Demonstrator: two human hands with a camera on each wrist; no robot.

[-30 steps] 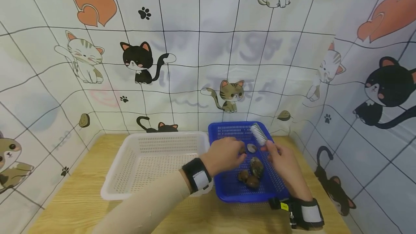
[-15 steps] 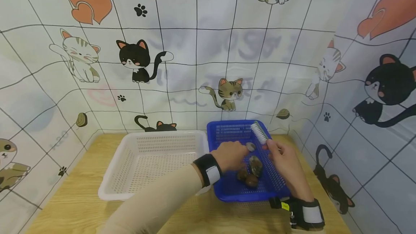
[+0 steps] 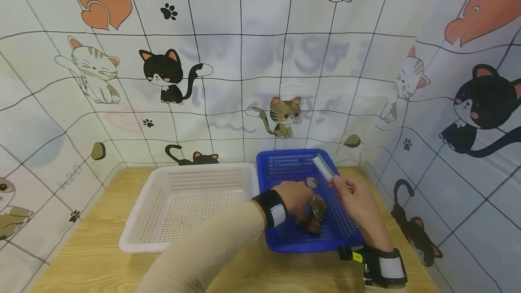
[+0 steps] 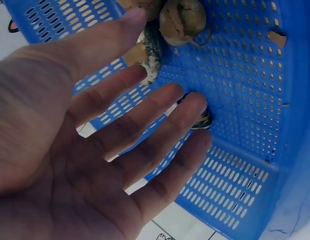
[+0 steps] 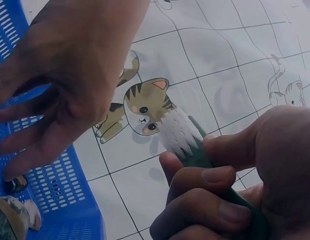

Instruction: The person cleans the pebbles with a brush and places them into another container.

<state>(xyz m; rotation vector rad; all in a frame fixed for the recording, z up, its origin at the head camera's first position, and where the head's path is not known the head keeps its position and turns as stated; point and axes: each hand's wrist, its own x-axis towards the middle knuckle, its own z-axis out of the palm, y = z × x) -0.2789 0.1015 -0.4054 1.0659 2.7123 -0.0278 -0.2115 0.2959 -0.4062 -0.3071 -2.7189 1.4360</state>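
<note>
Head view, right of centre: gripping a green, white-bristled brush [image 3: 324, 169] in the right hand [image 3: 358, 202], with the left hand [image 3: 294, 196] spread over brown, rounded lumps [image 3: 313, 226] in a blue perforated plastic basket [image 3: 297, 248]. Probably selecting one; to lift it, must curl fingers round it.

We see a surface [image 3: 89, 243] with a pale wood-grain finish, smooth and faintly glossy. The white basket [image 3: 207, 169] and the blue basket [image 3: 301, 248] look like moulded plastic, smooth along the rims and perforated. On the brush [image 5: 199, 156] we make out smooth green plastic and stiff, synthetic-looking bristles [image 5: 180, 132]. The brown lump [image 4: 185, 22] appears matt and the mottled piece [image 4: 153, 62] rough and crusty; we cannot tell shell from stone. Behind, we find a thin, rippled printed sheet [image 3: 224, 89]. The beige sleeve [image 3: 207, 248] is soft, matt cloth.
</note>
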